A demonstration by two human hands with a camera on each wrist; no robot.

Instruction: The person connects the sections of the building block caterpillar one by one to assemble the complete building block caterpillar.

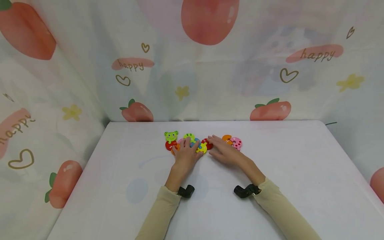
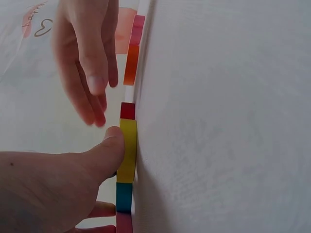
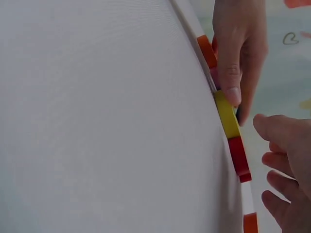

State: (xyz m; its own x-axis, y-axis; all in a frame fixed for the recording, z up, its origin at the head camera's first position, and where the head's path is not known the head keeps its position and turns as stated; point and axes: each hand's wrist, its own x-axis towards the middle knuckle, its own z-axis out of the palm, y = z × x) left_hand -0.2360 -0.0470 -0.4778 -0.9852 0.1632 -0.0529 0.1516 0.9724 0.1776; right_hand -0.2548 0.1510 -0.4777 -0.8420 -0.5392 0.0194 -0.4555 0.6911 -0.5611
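Note:
A row of colourful caterpillar puzzle pieces lies on the table, beginning with a green animal-face head piece above a red piece. My left hand rests over the middle of the row with its fingers spread, partly hiding orange, pink, green and blue pieces. Its thumb touches the edge of the yellow piece. Beside that sits a second red piece. My right hand hovers just above the table, near this red piece, its fingers loosely extended and holding nothing. Beyond a gap, an orange piece joins a pink spotted piece.
A white cloth covers the table. Behind it hangs a curtain printed with fruit, hearts and "happy". Each wrist wears a black camera mount, one on the left and another on the right.

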